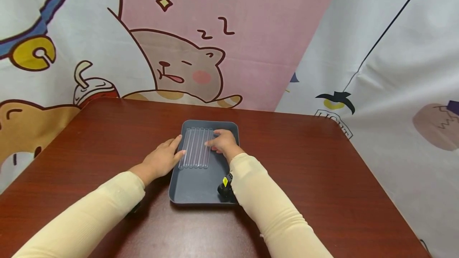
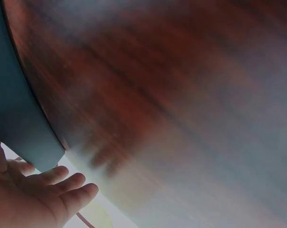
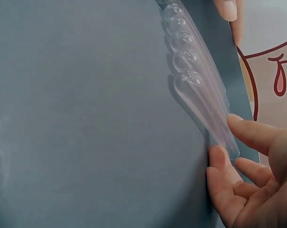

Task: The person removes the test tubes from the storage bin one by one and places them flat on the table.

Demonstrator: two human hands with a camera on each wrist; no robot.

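Note:
Several clear test tubes (image 1: pixel 195 146) lie side by side in a grey tray (image 1: pixel 193 188), rounded ends toward me. My right hand (image 1: pixel 223 143) is over the tray's right side, at the far part of the rightmost tube. In the right wrist view, the thumb and fingers of that hand (image 3: pixel 257 175) pinch this test tube (image 3: pixel 200 99) near its far end. At the tray's left rim, my left hand (image 1: pixel 163 158) has its fingers extended, with the thumb reaching over the rim toward the tubes. The left wrist view shows this hand (image 2: pixel 39 197) beside the tray wall (image 2: pixel 24 118).
The tray stands on a reddish-brown wooden table (image 1: pixel 305 170). A black wrist device with a yellow mark (image 1: pixel 225 184) overlaps the tray's near right corner. Behind the table hangs a cloth with cartoon prints (image 1: pixel 261 51).

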